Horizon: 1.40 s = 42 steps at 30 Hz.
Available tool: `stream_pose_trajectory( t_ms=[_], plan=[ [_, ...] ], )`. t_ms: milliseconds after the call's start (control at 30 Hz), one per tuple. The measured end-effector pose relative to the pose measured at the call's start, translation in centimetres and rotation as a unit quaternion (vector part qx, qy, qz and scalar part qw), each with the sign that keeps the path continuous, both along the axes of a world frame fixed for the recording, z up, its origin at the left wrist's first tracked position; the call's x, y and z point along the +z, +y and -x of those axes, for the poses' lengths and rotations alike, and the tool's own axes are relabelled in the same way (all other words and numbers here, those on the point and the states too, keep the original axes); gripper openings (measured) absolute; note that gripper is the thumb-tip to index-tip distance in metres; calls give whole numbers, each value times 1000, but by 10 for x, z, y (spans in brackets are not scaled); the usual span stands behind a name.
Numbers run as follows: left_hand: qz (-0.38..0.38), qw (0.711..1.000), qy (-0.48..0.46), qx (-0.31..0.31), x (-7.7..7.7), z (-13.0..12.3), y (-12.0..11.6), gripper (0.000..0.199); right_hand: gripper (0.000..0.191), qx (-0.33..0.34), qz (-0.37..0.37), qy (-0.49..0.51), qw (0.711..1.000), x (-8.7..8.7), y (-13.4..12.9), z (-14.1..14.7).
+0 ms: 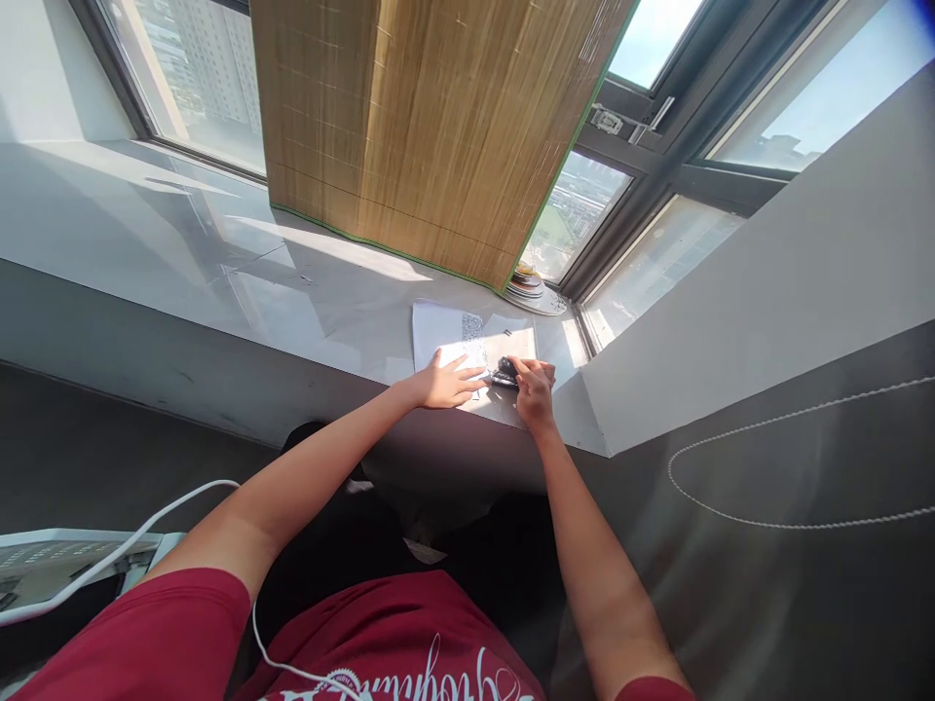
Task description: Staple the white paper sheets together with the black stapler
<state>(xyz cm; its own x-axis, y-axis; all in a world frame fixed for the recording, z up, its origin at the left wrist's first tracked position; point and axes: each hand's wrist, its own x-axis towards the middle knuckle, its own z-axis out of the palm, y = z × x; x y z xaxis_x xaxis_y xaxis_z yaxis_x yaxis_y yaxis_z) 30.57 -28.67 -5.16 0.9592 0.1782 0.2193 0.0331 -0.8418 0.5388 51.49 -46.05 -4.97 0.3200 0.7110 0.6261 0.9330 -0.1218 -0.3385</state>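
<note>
White paper sheets with a printed block on them lie on the window ledge, near its front edge. My left hand rests flat on the sheets, fingers stretched out and holding nothing. My right hand is closed around a small black stapler-like tool at the right part of the paper. My fingers cover part of this tool, so its exact kind is unclear. The left fingertips point toward the tool.
A bamboo blind hangs over the window behind the ledge. Stacked round plates stand in the window corner. A white wall bounds the right side. A beaded cord hangs at right; a white cable runs at left.
</note>
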Motion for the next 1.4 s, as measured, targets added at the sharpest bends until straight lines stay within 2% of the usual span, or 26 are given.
stream_pose_trajectory(
  t_ms=[100, 367, 500, 633, 1100, 1400],
  plan=[
    [-7, 1000, -2, 0, 1, 0, 0, 49, 49, 18, 10, 3, 1000, 3, 1, 3],
    [-44, 999, 11, 22, -1, 0, -1, 47, 58, 76, 92, -52, 992, 8, 10, 14],
    [-99, 994, 35, 14, 3, 3, -2, 47, 60, 64, 107, -100, 987, 11, 10, 19],
    [-123, 991, 58, 4, 11, 7, -6, 50, 59, 47, 124, -140, 981, 13, 9, 21],
    [-117, 991, 59, -1, 12, 4, -5, 46, 61, 34, 154, -147, 976, 19, 10, 27],
    [-126, 991, 50, 4, 14, 7, -6, 45, 60, 22, 151, -155, 976, 12, 14, 22]
  ],
)
